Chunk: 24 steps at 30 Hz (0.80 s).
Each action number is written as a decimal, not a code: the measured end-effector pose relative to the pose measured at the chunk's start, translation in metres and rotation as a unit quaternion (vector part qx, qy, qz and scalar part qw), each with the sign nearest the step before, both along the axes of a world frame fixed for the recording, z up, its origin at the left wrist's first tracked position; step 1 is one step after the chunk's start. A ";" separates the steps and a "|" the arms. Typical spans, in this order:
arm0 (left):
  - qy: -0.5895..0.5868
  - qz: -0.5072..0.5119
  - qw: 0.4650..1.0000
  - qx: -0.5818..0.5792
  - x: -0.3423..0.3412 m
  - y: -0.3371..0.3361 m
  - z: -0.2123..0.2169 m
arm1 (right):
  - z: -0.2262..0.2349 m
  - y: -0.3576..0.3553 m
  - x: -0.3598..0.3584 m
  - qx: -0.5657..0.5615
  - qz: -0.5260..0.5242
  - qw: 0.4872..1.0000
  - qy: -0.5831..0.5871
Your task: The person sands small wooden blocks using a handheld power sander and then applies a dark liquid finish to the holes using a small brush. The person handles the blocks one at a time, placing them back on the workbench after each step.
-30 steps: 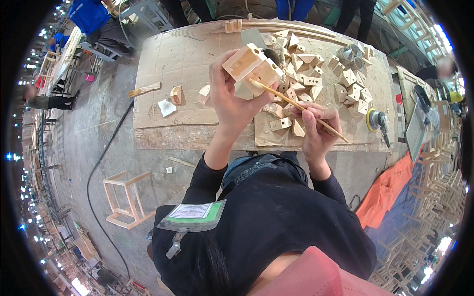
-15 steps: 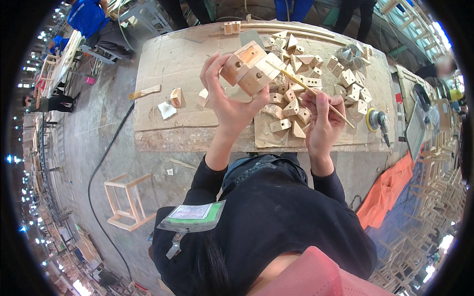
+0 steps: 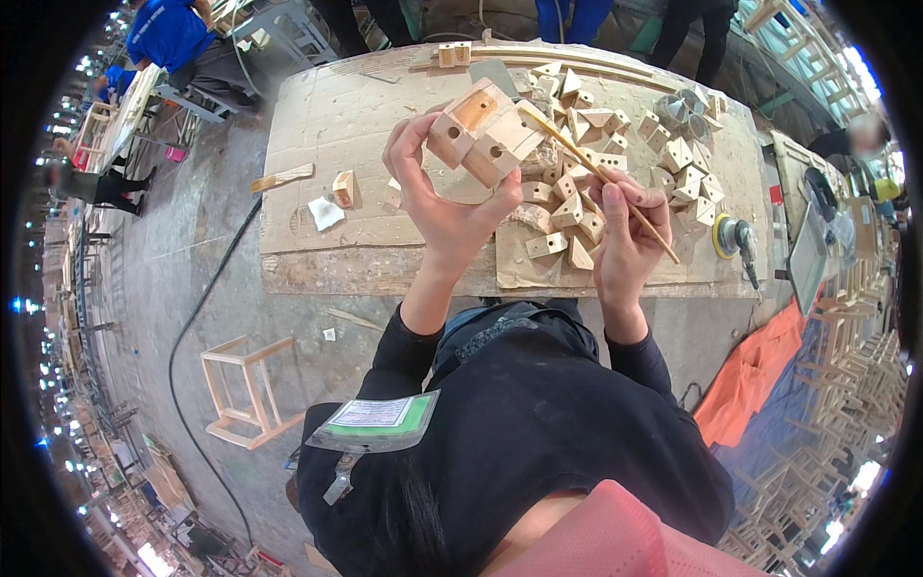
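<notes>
My left hand [image 3: 444,213] is closed around a pair of pale wooden blocks [image 3: 492,144] pressed side by side, raised over the worktable [image 3: 336,255]. Round holes show in the faces turned toward me, and one block has an orange-brown patch on top. Between the fingers and thumb of my right hand [image 3: 623,236] is a thin wooden stick [image 3: 569,144]. Its far tip reaches the right side of the blocks; whether it touches them I cannot tell. Beyond and below my right hand lie several drilled wooden corner blocks [image 3: 567,210] in a loose heap.
A round sander [image 3: 733,237] lies at the table's right end, with clear cups [image 3: 683,108] farther back. On the left are a flat brush [image 3: 282,178], a white scrap [image 3: 326,213] and a single block [image 3: 343,188]. A small wooden frame [image 3: 252,394] stands on the floor.
My right hand has shifted slightly left with the stick, bringing its tip a little higher. The blocks in my left hand have tilted slightly, so their holes show more fully.
</notes>
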<state>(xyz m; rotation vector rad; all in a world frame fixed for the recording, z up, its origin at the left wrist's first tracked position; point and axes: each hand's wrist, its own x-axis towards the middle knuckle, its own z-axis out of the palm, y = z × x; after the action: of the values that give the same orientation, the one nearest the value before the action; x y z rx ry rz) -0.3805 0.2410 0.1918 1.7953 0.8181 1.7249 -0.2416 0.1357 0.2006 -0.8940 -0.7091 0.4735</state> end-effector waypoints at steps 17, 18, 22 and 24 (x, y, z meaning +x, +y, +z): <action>-0.002 -0.004 1.000 -0.003 -0.004 -0.001 0.002 | -0.002 -0.008 0.001 0.015 0.010 1.000 -0.024; 0.002 -0.001 1.000 -0.002 -0.004 -0.001 0.002 | -0.002 -0.009 0.000 0.013 0.018 0.999 -0.036; 0.017 0.011 1.000 -0.002 -0.005 0.000 0.001 | 0.001 -0.018 -0.007 0.007 0.050 0.997 -0.053; 0.013 0.004 1.000 -0.007 -0.006 0.000 0.000 | 0.000 -0.019 -0.007 0.000 0.058 0.997 -0.049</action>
<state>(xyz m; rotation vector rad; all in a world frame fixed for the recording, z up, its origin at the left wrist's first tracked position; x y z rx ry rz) -0.3861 0.2411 0.1915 1.8113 0.8476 1.7008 -0.2486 0.1168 0.2007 -0.8845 -0.8543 0.5357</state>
